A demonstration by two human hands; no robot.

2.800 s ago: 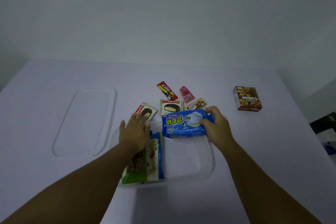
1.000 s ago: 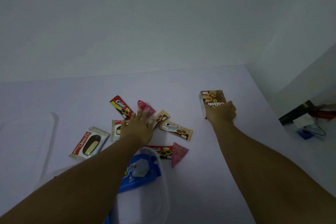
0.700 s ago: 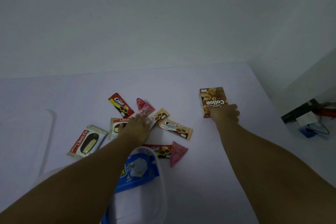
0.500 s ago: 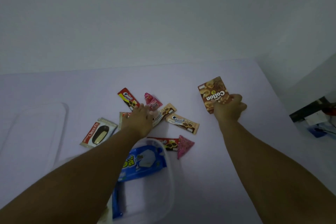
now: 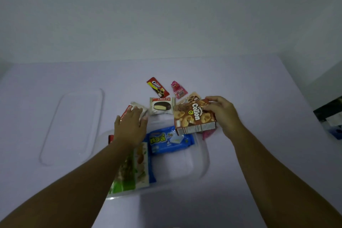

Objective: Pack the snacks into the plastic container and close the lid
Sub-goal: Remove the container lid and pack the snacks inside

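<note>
The clear plastic container [image 5: 201, 164] lies open in front of me, holding a blue snack bag [image 5: 166, 142] and a green-and-white packet [image 5: 135, 168]. My right hand [image 5: 222, 114] grips the brown Collon box [image 5: 194, 116] and holds it tilted above the container's far right corner. My left hand [image 5: 130, 126] rests flat, fingers spread, on a Choco Pie packet [image 5: 137, 108] at the container's far left edge. Whether it grips the packet I cannot tell. A second Choco Pie [image 5: 162, 105], a red Oreo pack [image 5: 157, 87] and a pink sachet [image 5: 178, 89] lie beyond.
The clear lid [image 5: 74, 124] lies flat to the left of the container. A tan snack pack [image 5: 190, 98] peeks out behind the box, and a pink packet [image 5: 208, 133] lies under it. Dark objects [image 5: 331, 116] sit off the table's right edge.
My right hand has picked the Collon box up off the table and carried it left and toward me, over the container. My left hand has shifted left onto the Choco Pie packet.
</note>
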